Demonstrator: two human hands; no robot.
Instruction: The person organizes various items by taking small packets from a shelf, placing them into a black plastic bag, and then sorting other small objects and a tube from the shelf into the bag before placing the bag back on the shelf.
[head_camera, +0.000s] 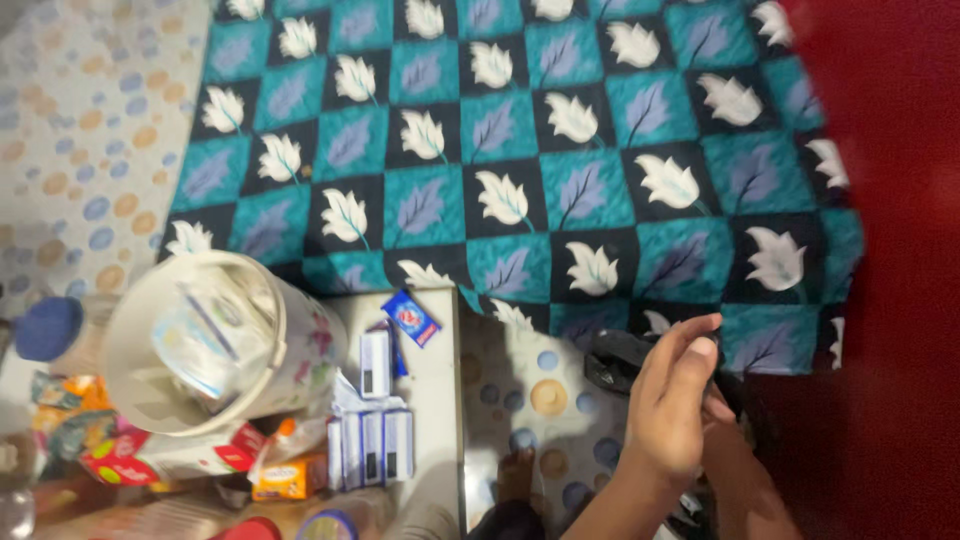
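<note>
Black and soft-looking, the small thing (618, 362) sits between my hands at the near right, just below the edge of the bed. My left hand (675, 400) is in front, fingers straight and close together, pressed against it; my right hand (735, 455) is mostly hidden behind, so I cannot tell how it grips. I judge the black thing light and limp, perhaps cloth or a pouch, best taken by its thicker middle rather than a loose end. Beyond lies the leaf-patterned blanket (520, 130) in teal and black. Left, a low counter (440, 400) carries small white boxes (370, 445) and a white bucket (215, 340).
</note>
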